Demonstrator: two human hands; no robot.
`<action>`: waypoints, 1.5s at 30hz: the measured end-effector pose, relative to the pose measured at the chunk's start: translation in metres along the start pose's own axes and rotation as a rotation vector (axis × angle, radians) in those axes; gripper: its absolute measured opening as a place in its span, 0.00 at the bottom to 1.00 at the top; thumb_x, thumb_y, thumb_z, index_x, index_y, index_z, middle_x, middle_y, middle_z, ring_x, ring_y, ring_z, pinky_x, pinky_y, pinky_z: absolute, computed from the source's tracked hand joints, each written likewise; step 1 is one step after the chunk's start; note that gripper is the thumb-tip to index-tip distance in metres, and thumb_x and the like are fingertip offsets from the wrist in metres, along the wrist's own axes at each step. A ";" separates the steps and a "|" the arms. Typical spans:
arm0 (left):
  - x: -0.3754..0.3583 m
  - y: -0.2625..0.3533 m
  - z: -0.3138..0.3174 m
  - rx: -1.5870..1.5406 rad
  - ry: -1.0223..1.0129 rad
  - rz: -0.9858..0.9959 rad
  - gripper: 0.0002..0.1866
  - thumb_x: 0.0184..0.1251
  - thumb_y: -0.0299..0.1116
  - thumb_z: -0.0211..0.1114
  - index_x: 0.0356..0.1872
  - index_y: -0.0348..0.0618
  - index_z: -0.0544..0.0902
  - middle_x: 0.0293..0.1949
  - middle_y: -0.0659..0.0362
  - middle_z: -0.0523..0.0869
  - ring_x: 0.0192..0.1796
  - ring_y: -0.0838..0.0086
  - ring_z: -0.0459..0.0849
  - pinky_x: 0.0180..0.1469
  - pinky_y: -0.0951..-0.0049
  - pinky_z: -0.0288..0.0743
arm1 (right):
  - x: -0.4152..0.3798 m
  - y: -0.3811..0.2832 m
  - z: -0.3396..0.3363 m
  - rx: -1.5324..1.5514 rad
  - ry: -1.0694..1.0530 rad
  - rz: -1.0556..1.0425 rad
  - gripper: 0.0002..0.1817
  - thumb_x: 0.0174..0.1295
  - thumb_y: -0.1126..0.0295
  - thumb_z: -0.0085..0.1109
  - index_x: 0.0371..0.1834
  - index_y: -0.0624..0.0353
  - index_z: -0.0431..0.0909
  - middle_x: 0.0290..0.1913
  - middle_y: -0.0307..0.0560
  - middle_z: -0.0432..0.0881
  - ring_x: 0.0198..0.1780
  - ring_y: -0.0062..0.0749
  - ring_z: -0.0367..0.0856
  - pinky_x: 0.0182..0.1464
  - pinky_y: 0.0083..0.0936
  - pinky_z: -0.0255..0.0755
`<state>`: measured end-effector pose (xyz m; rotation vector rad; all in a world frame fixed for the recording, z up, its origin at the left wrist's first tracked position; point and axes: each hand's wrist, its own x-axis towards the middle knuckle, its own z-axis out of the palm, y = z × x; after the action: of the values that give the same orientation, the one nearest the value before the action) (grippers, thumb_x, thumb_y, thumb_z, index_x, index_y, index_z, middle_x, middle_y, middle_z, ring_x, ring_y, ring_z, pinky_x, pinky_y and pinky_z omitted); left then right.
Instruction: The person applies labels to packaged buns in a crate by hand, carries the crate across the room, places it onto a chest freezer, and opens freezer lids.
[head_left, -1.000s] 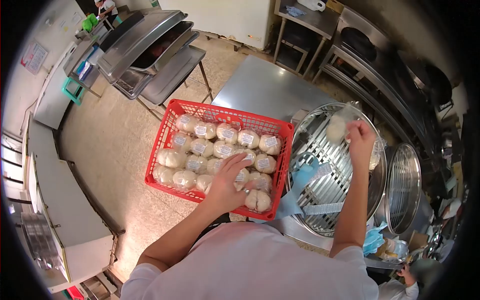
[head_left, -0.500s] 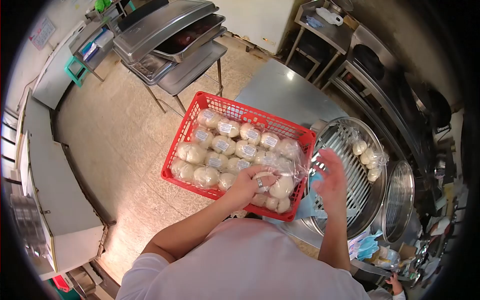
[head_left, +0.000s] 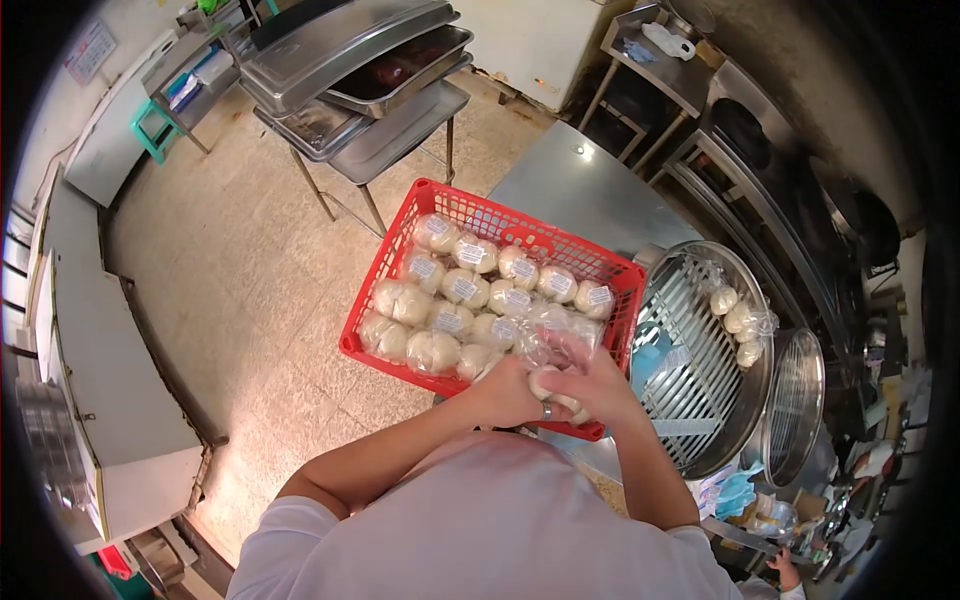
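Note:
A red plastic basket point(head_left: 408, 222) holds rows of round white buns point(head_left: 466, 290) in clear bags, several with printed labels. At its near right corner both hands are on a clear bag of buns point(head_left: 545, 382). My left hand point(head_left: 508, 392), with a ring on one finger, is closed round the bag's left side. My right hand point(head_left: 598, 385) grips it from the right, thumb across the front; its fingers are slightly blurred and partly hidden by plastic film.
Right of the basket sits a round metal steamer rack point(head_left: 700, 330) holding a bagged set of buns point(head_left: 738, 325) and a light blue object point(head_left: 650, 352). Stacked metal trays point(head_left: 350, 90) stand on a rack at the back. Another person's hand point(head_left: 786, 568) shows at lower right.
My right hand has moved left from beside the basket's right edge, where it was open, onto the bag of buns. My left hand still holds the bag and has shifted slightly right and down.

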<state>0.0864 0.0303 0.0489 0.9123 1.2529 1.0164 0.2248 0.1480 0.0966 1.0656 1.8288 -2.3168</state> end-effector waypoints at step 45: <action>-0.071 -0.052 -0.158 0.740 0.858 0.071 0.28 0.70 0.37 0.71 0.66 0.29 0.79 0.75 0.37 0.74 0.72 0.32 0.74 0.72 0.47 0.73 | 0.180 0.076 0.096 -0.830 0.163 -0.366 0.28 0.76 0.47 0.54 0.43 0.68 0.84 0.39 0.62 0.90 0.49 0.61 0.88 0.53 0.52 0.79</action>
<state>-0.0674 -0.0528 0.0046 1.1085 2.4355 1.0449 0.0684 0.1114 -0.0512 0.8326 2.8277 -1.2941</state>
